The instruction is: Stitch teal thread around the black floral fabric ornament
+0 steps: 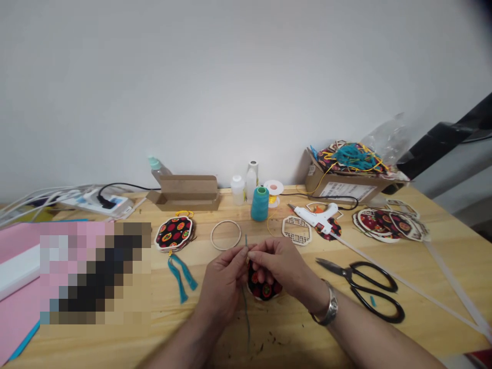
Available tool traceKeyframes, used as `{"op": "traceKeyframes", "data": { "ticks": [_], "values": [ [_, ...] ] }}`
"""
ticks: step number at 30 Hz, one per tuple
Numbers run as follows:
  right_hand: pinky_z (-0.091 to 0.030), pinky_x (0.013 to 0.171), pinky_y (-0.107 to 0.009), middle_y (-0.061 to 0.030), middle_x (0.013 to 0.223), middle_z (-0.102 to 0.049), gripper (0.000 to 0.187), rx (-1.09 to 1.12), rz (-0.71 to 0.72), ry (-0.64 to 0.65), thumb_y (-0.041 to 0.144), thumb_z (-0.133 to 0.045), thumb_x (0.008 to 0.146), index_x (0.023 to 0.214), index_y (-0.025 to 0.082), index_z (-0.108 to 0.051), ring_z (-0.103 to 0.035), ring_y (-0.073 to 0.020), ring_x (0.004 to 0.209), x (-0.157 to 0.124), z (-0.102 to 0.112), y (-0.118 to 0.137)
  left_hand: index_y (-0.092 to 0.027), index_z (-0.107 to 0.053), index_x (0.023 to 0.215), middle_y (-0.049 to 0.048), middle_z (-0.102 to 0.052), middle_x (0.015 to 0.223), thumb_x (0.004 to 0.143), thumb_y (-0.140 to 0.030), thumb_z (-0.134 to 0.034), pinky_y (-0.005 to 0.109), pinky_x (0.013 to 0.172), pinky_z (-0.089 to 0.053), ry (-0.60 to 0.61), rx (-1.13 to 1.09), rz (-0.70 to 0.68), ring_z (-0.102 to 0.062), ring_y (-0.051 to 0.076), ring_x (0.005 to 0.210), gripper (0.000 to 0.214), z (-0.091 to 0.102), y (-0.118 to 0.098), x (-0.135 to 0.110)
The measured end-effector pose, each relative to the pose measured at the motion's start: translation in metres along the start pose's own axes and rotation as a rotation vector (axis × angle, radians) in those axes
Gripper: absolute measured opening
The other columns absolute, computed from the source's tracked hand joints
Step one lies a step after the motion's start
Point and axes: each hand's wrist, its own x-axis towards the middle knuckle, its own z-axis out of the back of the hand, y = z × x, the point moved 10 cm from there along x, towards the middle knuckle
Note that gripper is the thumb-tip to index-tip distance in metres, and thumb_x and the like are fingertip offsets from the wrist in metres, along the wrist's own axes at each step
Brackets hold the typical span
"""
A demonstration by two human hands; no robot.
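Disc [266, 291] up front: black fabric, red-orange floral print, bits of green, pale rim. Similar print on tasselled piece [175, 231], tassel [183, 292] solid teal. Cord [247, 315] teal too, thread cone [260, 206] too, lol. Glue gun [317, 218] white, red label [326, 226]. Scissors [347, 273] black-handled, blades dark grey. Tabletop [284, 323] honey-yellow woodgrain. Wall [246, 77] plain pale grey.

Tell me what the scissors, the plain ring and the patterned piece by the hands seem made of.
Scissors: metal blades, judging by their grey sheen; glossy black handles, perhaps plastic-coated. 
Plain ring: probably wood, given its pale tan colour and matte look. 
Patterned piece: seemingly printed fabric, from its colourful motifs on black; the pale edging could be wood or card.
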Motion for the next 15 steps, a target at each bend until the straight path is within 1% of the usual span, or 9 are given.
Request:
{"op": "traceKeyframes", "data": {
  "ticks": [3,8,15],
  "values": [
    [-0.026,0.029,-0.014,0.0036,0.039,-0.052,0.02,0.026,-0.026,0.012,0.027,-0.055,0.069,0.053,0.015,-0.053,-0.039,-0.0038,0.029,0.0,-0.001,-0.001,-0.015,-0.07,0.084,-0.0008,-0.061,0.057,0.069,-0.023,-0.066,0.022,0.052,-0.042,-0.007,-0.013,0.001,-0.053,0.01,0.051,0.018,0.0,0.0,0.0],
    [-0.026,0.028,-0.014,0.0042,0.038,-0.051,0.02,0.082,-0.046,0.041,0.027,-0.057,0.068,0.054,0.015,-0.053,-0.04,-0.0044,0.029,0.001,-0.002,-0.005,-0.014,-0.07,0.085,-0.0008,-0.06,0.054,0.068,-0.024,-0.067,0.02,0.049,-0.042,-0.041,0.013,-0.009,-0.053,0.01,0.05,0.021,0.002,-0.002,-0.001],
    [-0.025,0.027,-0.014,0.0042,0.038,-0.052,0.022,0.097,-0.056,0.103,0.031,-0.056,0.07,0.055,0.015,-0.054,-0.04,-0.0044,0.028,0.002,-0.005,-0.011,-0.013,-0.071,0.083,0.001,-0.063,0.058,0.063,-0.026,-0.07,0.021,0.05,-0.044,-0.061,0.025,0.007,-0.054,0.01,0.052,0.023,0.004,-0.003,-0.001]
  ]
}}
